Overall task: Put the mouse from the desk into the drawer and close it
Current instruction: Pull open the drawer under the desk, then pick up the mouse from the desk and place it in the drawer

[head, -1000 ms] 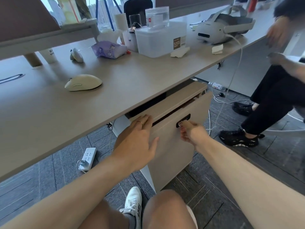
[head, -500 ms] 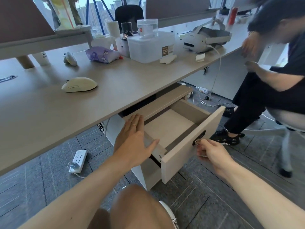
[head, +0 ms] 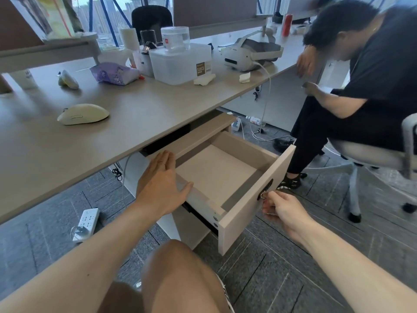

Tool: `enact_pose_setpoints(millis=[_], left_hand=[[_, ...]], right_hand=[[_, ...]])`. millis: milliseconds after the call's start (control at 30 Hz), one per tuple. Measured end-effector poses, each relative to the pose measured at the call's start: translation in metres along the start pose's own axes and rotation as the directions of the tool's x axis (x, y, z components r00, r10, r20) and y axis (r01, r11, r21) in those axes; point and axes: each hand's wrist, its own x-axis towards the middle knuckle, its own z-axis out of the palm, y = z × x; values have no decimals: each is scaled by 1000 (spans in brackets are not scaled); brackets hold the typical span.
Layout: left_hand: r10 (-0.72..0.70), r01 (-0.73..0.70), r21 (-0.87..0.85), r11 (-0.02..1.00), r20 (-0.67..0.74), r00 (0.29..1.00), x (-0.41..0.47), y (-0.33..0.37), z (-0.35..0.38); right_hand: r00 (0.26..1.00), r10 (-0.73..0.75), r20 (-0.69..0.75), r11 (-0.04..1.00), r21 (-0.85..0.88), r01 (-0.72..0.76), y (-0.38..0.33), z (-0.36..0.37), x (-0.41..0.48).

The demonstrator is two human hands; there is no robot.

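- Cream mouse [head: 83, 114] lies on the desk [head: 140, 109], well back from its front edge.
- Drawer [head: 252, 211] stands pulled out, its floor bare.
- Left hand [head: 161, 185] rests flat, fingers spread, on the drawer's near side edge.
- Right hand [head: 281, 207] pinches the key [head: 262, 195] in the drawer front.

Drawer [head: 216, 177] pulled out, inside bare, open from above. Left hand [head: 160, 186] lies flat on its near-left wall, right hand [head: 282, 208] pinches the key at its front panel. Desk [head: 126, 132] edge overhangs the drawer's back. Mouse [head: 83, 114] up-left of drawer, bare desk around it.
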Motion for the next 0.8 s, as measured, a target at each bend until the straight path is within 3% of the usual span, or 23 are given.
enact_pose_setpoints(millis=[233,367,467,533,600,667,800], left_hand=[[3,-3,23,1000,20,1000,1,1,-1],[15,-20,66,998,75,997,4,-1,-8],[103,-114,80,990,138,985,5,2,-31],[243,-247,89,965,57,968,3,10,-54],[347,-341,87,936,-67,935,3,15,-86],[358,-351,71,934,-170,918,8,9,-118],[161,-147,85,985,-188,969,18,-50,-164]], right_hand=[[1000,-4,-14,999,-41,4,2,-7,-7],[999,-15,-37,968,-250,6,-12,-5,-12],[982,-151,-112,848,-524,71,-42,-15,-20],[941,-323,-103,792,-574,209,-77,-14,-32],[871,-490,-28,702,-606,375,-115,1,-45],[811,-575,110,595,-625,506,-147,27,-52],[707,-593,386,380,-640,668,-183,96,-55]])
